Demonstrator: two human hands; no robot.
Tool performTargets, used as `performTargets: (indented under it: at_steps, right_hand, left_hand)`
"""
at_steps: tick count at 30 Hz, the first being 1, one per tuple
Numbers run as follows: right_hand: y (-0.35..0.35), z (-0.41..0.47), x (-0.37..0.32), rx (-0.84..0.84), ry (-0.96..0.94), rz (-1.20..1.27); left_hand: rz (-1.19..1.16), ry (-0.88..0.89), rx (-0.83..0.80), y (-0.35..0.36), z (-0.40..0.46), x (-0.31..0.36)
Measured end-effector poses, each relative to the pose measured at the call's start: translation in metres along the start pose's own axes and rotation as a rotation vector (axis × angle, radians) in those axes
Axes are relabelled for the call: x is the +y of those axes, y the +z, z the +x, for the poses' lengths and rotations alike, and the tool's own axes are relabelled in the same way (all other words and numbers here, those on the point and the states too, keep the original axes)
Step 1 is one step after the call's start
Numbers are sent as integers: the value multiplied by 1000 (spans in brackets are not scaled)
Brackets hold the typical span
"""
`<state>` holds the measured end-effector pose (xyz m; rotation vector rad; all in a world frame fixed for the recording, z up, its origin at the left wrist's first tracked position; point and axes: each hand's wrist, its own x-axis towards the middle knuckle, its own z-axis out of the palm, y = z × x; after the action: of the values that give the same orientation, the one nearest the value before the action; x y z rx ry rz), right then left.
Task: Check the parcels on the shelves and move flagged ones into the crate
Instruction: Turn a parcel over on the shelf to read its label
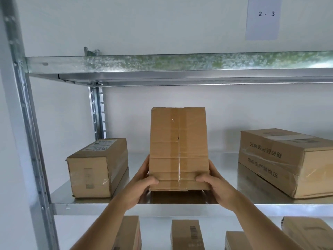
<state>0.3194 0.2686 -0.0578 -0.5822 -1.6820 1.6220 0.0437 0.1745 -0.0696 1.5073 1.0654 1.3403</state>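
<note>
A brown cardboard parcel (178, 147), taped down its middle, is tilted up on end over the middle shelf (144, 207). My left hand (142, 181) grips its lower left corner and my right hand (214, 181) grips its lower right corner. The face turned toward me shows only tape and creases, no label. A smaller parcel (97, 166) with a white label on top lies to the left. A wide parcel (288, 159) with printed characters lies to the right. No crate is in view.
Several more parcels (187, 235) stand on the shelf below. The metal upright (27, 123) runs down the left side and an upper shelf (180, 64) hangs overhead. A paper sign reading "2 - 3" (263, 17) is on the wall.
</note>
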Motion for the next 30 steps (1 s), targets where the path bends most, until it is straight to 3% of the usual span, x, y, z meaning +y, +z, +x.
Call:
performTargets:
  at_steps: [18,24,30]
  right_hand:
    - [4,-4,-1,6,9,46]
    - [2,1,2,0,-4,98]
    - [2,-4,-1,85,4,142]
  left_hand:
    - [8,-3,27,5,-1,1]
    - [12,-75,103,1,2,-5]
    - [20,-49,153,3,3,-6]
